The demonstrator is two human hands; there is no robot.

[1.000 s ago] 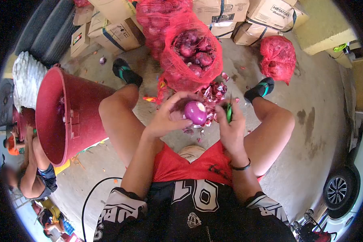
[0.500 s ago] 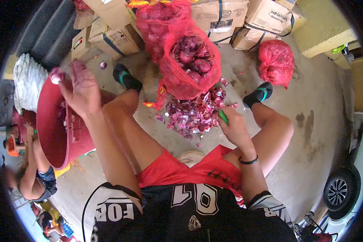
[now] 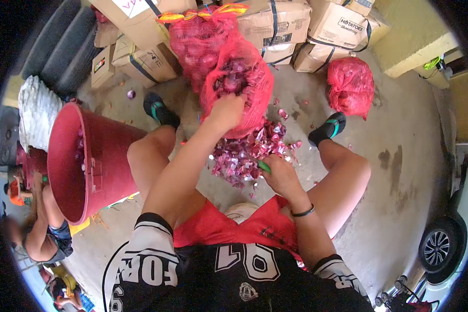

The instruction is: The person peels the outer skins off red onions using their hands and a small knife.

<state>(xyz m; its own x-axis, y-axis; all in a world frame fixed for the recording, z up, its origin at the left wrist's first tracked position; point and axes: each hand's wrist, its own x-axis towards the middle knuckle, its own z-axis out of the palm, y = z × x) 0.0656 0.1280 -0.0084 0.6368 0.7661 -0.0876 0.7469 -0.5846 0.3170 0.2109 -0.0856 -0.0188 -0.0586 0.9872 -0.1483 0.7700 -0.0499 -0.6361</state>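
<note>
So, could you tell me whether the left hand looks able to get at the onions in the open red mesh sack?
Probably yes: the left hand is already at the open mouth of the mesh sack, with nothing between it and the onions.

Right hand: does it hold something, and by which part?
The right hand is closed around the green handle of a small tool, probably a knife; only the handle's end shows, and no blade is visible.

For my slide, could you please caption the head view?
Seated person's left hand reaches into the open red mesh sack of onions; right hand grips a green-handled knife over the peel pile.
</note>
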